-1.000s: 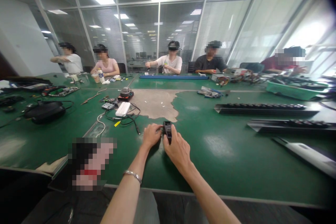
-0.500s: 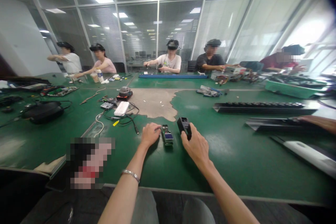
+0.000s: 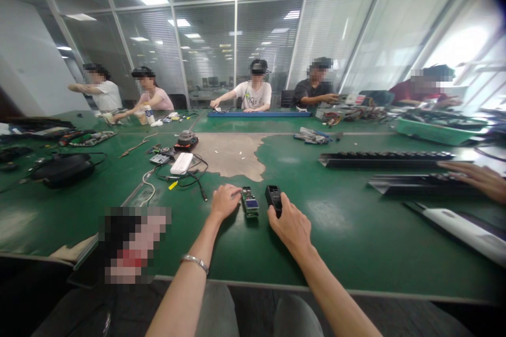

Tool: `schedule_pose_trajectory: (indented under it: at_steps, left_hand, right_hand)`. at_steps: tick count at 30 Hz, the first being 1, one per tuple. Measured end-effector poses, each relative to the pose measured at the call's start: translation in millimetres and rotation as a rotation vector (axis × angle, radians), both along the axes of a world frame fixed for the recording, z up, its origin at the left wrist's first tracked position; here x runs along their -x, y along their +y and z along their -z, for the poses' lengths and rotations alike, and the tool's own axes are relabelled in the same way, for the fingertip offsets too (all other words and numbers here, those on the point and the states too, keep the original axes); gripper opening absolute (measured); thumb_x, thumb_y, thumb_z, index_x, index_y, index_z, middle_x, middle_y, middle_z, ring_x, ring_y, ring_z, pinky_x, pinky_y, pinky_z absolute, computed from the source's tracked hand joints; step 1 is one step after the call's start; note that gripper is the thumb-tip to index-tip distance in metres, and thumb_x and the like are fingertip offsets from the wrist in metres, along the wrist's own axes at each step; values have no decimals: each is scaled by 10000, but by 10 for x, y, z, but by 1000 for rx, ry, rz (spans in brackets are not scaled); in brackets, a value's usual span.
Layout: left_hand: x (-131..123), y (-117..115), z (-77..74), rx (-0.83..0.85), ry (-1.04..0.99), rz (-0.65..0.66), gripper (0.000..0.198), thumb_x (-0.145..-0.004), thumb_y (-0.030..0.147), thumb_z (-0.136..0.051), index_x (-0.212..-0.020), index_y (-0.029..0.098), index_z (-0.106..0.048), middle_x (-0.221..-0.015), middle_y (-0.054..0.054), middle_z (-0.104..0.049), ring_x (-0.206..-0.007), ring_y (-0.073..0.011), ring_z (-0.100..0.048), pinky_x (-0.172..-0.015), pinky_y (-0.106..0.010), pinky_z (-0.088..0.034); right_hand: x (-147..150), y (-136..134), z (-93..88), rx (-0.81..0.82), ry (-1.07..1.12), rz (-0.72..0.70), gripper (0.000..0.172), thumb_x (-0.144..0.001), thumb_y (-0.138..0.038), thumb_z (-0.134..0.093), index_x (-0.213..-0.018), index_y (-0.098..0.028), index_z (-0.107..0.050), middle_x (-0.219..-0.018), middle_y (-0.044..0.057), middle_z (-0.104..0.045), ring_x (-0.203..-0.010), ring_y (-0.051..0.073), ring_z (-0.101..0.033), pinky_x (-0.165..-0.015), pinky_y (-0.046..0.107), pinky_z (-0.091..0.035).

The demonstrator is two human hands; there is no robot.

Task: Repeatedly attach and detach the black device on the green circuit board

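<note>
1. Circuit board, bearing a small bluish screen, lies on the green desk between the person's hands. It is face up, which probably keeps the screen in the person's view.
2. The left hand rests just beside the board, fingers curled, fingertips at its far left edge, perhaps to steady it. Whether this grip pinches the board cannot be told.
3. The right hand has its grip closed around the black casing, thumb on the near side and fingers over the right. Held so, the casing's recessed face seems left uncovered.
4. No brand or writing can be read. The yellow tag near the cable, and the bottle across the desk, are too small for lettering; a co-worker's shirt carries dark, illegible print.
</note>
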State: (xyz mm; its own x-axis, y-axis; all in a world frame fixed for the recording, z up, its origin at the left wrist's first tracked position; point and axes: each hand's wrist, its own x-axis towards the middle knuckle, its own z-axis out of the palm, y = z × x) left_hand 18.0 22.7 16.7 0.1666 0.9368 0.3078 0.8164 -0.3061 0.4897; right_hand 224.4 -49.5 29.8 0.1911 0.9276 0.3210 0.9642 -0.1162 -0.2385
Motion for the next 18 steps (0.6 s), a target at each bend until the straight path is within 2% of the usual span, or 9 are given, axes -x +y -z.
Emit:
schedule_pose_trajectory:
  at_steps: [9, 18]
  left_hand:
    - [8, -3, 4, -27, 31, 14, 285, -875, 408, -483, -1069, 322, -672, -1133, 1, -653, -1009, -227, -530, -836, -354, -388]
    - [1, 2, 27, -25, 40, -2, 295, -866, 412, -500, -1107, 335, -652, -1159, -1, -637, -1037, -221, -528, -859, -345, -399]
  right_hand:
    - [-37, -13, -6, -71, 38, 12, 580, -941, -526, -170, -1398, -211, -338, -1144, 112, -541, -868, 227, -610, -667, 320, -433]
    - [-42, 13, 46, -76, 57, -54, 562, -938, -514, -250, -1415, -221, -310, -1116, 101, -559, -887, 211, -606, -719, 306, -429]
